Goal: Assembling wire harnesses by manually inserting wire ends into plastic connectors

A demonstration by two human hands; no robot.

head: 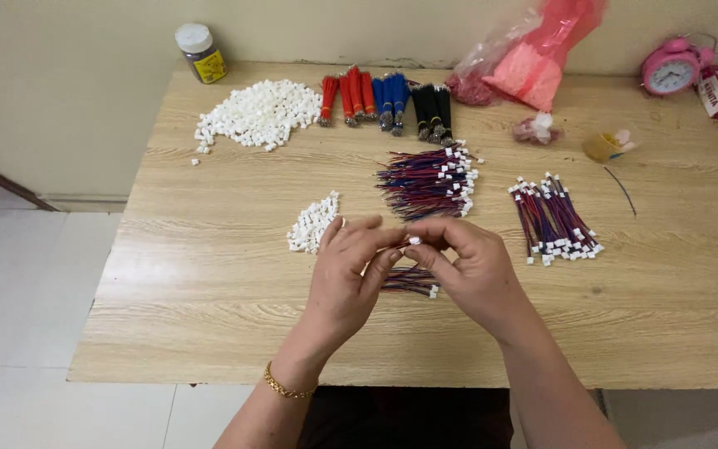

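A small white plug (414, 240) sits pinched between the fingertips of both hands, above the middle of the table (209, 274). The left hand (344, 278) and right hand (469, 270) meet thumb to forefinger, palms turned inward, wrists low. Thin red and blue wires (409, 283) trail beneath them. Seating a wire well probably needs a steady plug and a straight push. A little heap of white plugs (312, 223) lies just left.

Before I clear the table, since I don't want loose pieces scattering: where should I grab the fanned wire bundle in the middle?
Grip the fanned wire bundle around its left end, coming from above. There the wires lie gathered close; the white connectors spread loosely along the right edge, so pinching there would probably catch only some.
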